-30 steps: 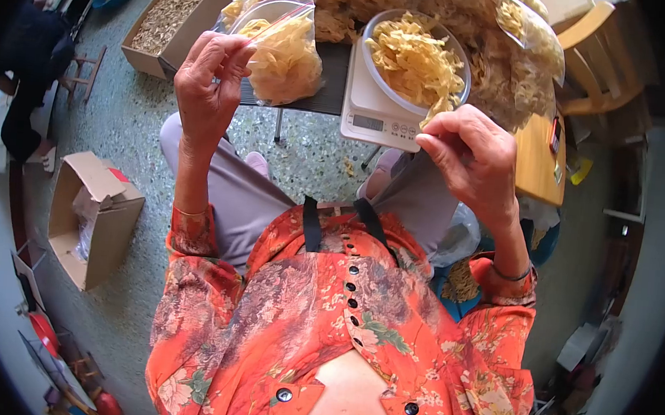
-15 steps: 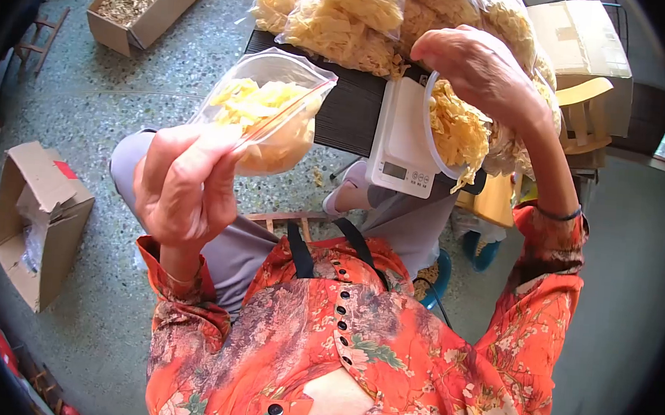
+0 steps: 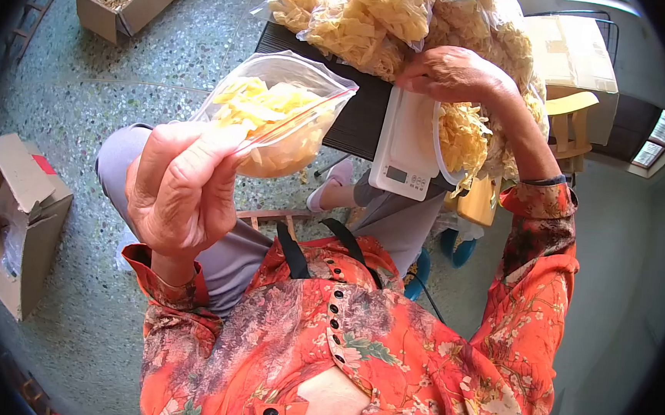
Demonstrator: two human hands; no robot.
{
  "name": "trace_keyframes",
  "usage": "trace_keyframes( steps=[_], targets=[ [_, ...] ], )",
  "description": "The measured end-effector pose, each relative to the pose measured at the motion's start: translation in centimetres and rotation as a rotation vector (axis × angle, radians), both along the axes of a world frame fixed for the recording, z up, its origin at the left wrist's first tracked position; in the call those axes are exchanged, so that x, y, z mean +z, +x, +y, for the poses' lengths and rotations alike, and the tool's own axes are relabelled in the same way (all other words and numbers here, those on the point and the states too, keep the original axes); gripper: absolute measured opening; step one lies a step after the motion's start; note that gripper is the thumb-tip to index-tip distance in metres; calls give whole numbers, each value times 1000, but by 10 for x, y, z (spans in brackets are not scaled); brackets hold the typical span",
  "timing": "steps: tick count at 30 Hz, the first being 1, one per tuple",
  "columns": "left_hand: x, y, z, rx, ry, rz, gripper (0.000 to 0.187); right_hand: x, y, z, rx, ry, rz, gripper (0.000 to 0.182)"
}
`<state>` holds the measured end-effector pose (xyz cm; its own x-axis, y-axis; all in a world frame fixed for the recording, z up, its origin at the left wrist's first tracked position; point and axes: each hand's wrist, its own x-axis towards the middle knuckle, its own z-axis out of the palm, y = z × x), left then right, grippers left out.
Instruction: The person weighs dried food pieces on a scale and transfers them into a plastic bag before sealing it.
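Observation:
Pinched by its zip edge in my left hand (image 3: pixel 182 185) is a clear zip bag (image 3: pixel 287 146), open at the top and partly filled with pale yellow flakes (image 3: pixel 266 106). My right hand (image 3: pixel 454 73) is over the far end of a white digital scale (image 3: pixel 406 151), beside large bags of dried flakes (image 3: pixel 345 23). Its fingers are curled, and whatever they may hold is hidden. Just below that hand, a white-rimmed container (image 3: pixel 438 142) of yellow flakes (image 3: pixel 462 136) leans at the scale's right side.
The scale rests on a dark table (image 3: pixel 358 113). A carton of brownish pieces (image 3: pixel 103 18) stands on the floor at the upper left, an opened carton (image 3: pixel 41 241) at the left. Behind the bags is another box (image 3: pixel 574 55). Blue containers (image 3: pixel 457 249) sit below the table's right side.
My right hand has moved down and left, from above the container toward the scale's far end, with its fingers more curled. My left hand still holds the bag. The whole view has shifted slightly.

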<state>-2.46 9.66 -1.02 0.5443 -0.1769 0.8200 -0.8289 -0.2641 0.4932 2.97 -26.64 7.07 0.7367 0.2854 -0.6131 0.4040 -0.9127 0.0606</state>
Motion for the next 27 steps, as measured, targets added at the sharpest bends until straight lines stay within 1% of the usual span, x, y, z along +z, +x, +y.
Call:
trace_keyframes(
  steps=[5,8,10,11,14,16,20,22,23,25,26,27],
  targets=[
    [-3,1,-1,3,-13,-2,19,-3,2,4,-38,-38,24,26],
    [-3,2,-1,-7,-19,5,19,-8,6,2,-38,13,30,27],
    [-2,2,0,-14,-26,13,19,-10,8,2,-121,29,78,28],
    [-1,2,0,-9,-18,20,19,-10,10,2,-120,28,78,28],
    [-1,2,0,0,-11,27,19,-12,14,4,-170,-42,144,29],
    [-1,3,0,4,-11,29,19,-16,17,-1,-51,18,149,29],
    [1,3,-2,21,-5,30,18,-12,19,-1,-32,-17,148,26],
    [1,3,-3,21,-2,36,18,-11,19,0,-96,-92,133,22],
    [0,4,-4,22,-4,40,18,-12,20,-2,-98,-91,133,22],
    [0,5,-5,21,-5,42,17,-11,24,-6,-3,-193,172,23],
    [-1,5,-6,28,0,44,17,-10,23,-8,-6,-192,170,23],
    [-1,6,-5,35,4,47,16,-4,22,-6,70,-173,137,23]
  ],
)
